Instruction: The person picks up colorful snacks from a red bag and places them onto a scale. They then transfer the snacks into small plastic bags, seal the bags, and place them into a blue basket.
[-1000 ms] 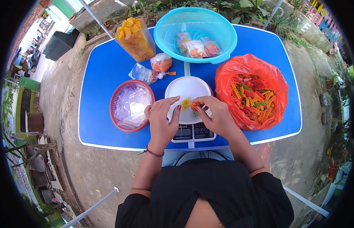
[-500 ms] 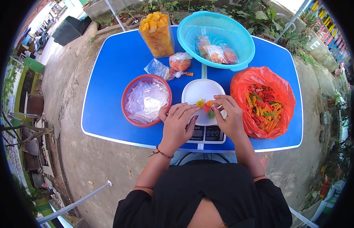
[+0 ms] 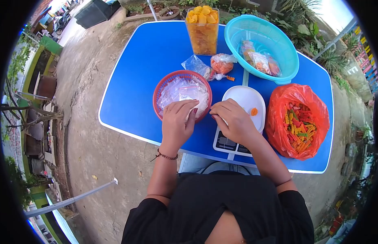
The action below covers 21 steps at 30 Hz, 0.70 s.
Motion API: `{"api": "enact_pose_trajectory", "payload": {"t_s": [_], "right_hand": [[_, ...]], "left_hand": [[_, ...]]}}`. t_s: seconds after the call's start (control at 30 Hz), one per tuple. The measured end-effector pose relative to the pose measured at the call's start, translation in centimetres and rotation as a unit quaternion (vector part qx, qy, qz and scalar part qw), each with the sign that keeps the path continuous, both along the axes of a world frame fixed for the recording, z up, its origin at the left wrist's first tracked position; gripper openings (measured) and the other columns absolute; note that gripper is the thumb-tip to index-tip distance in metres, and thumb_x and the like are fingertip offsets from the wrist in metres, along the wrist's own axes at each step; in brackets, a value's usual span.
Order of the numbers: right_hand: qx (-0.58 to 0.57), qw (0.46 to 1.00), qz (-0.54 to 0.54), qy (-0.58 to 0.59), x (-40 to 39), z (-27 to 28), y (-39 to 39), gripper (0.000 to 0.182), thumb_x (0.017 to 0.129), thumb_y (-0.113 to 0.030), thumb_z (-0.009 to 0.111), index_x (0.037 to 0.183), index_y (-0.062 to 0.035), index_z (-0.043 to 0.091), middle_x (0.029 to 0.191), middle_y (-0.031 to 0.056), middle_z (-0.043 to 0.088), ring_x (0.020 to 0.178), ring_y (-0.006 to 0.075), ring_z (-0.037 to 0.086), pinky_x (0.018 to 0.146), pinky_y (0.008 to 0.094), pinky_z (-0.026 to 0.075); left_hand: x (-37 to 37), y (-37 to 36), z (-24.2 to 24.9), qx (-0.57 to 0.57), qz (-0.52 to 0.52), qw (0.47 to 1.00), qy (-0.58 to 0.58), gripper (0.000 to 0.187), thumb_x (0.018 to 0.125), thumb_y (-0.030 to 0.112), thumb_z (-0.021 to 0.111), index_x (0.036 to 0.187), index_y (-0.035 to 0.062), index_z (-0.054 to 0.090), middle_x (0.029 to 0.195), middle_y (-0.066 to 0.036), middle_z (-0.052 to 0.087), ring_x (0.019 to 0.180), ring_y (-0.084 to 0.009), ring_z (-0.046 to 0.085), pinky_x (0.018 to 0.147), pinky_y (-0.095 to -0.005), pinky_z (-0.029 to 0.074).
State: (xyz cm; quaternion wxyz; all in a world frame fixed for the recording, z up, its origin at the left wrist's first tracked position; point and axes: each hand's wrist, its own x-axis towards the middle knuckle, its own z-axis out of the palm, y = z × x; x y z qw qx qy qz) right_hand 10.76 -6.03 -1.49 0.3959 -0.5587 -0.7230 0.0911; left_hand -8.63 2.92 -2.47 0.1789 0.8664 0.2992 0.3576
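My left hand (image 3: 178, 122) is over the front rim of the red basket (image 3: 157, 87), fingers and thumb closed on what looks like a clear plastic bag (image 3: 189, 90) among many others in it. My right hand (image 3: 234, 122) is above the left part of the white plate (image 3: 250, 93) on the kitchen scale (image 3: 226, 142). Its fingertips are pinched together near the basket; what they hold, if anything, is hidden. One orange snack piece (image 3: 254, 111) lies on the plate, right of my right hand.
A red plastic bag (image 3: 274, 122) of colourful lattice crackers (image 3: 299, 129) stands at right. Behind are a turquoise basin (image 3: 292, 65) with filled packets (image 3: 260, 62), a tub of yellow chips (image 3: 202, 34), and a knotted bag of orange snacks (image 3: 222, 64), all on a blue table (image 3: 136, 73).
My hands have moved left from the plate, the left to the basket of bags. The yellow, red and green pieces between them no longer show; an orange one lies on the plate. The view has shifted.
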Motion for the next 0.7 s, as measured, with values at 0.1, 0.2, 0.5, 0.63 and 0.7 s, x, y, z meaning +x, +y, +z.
{"api": "enact_pose_trajectory", "payload": {"t_s": [0.1, 0.2, 0.5, 0.63, 0.7], "right_hand": [[0.0, 0.999, 0.015, -0.052, -1.8, -0.3, 2.5, 0.016, 0.079, -0.004, 0.069, 0.095, -0.0051, 0.067, 0.097, 0.0081, 0.068, 0.096, 0.0283, 0.059, 0.084, 0.0393, 0.048], [-0.036, 0.996, -0.006, -0.082, -3.4, -0.6, 4.0, 0.02, 0.079, -0.01, 0.072, 0.099, -0.0066, 0.069, 0.1, 0.0076, 0.07, 0.101, 0.0281, 0.059, 0.086, 0.041, 0.047], [-0.114, 0.983, -0.061, -0.131, -4.0, -1.3, 5.3, 0.014, 0.079, -0.015, 0.075, 0.092, -0.0107, 0.073, 0.092, 0.0064, 0.073, 0.096, 0.0272, 0.062, 0.082, 0.0403, 0.045], [0.003, 0.997, -0.077, 0.021, -3.8, -0.9, 4.8, 0.011, 0.079, -0.006, 0.074, 0.09, -0.0088, 0.075, 0.091, 0.0045, 0.074, 0.09, 0.0258, 0.062, 0.08, 0.0381, 0.047], [0.065, 0.992, -0.079, 0.075, -3.5, -0.5, 4.5, 0.014, 0.079, -0.002, 0.074, 0.091, -0.0076, 0.075, 0.093, 0.0038, 0.074, 0.09, 0.0246, 0.062, 0.08, 0.0372, 0.049]], "left_hand": [[-1.5, 0.5, -0.5, -0.025, 0.045, 0.998, 0.02, 0.023, 0.088, 0.005, 0.069, 0.11, 0.0097, 0.073, 0.109, -0.007, 0.074, 0.101, -0.0267, 0.068, 0.093, -0.0388, 0.044], [-2.4, 0.3, -0.5, -0.026, 0.074, 0.995, 0.055, 0.022, 0.089, 0.006, 0.068, 0.11, 0.0109, 0.073, 0.11, -0.005, 0.074, 0.1, -0.0258, 0.068, 0.093, -0.0388, 0.044], [-2.5, -0.2, -0.3, -0.041, 0.089, 0.995, 0.003, 0.023, 0.088, 0.006, 0.07, 0.11, 0.0084, 0.072, 0.107, -0.007, 0.074, 0.095, -0.0244, 0.07, 0.087, -0.0383, 0.049], [-2.3, -0.9, 1.2, -0.318, 0.114, 0.939, -0.066, 0.018, 0.096, 0.012, 0.067, 0.11, 0.0003, 0.07, 0.106, -0.013, 0.075, 0.094, -0.02, 0.072, 0.078, -0.0338, 0.056], [-2.2, -1.1, 1.3, -0.471, 0.077, 0.867, -0.142, 0.023, 0.101, 0.016, 0.062, 0.113, -0.003, 0.067, 0.11, -0.015, 0.073, 0.099, -0.0175, 0.071, 0.078, -0.0312, 0.058]]}}
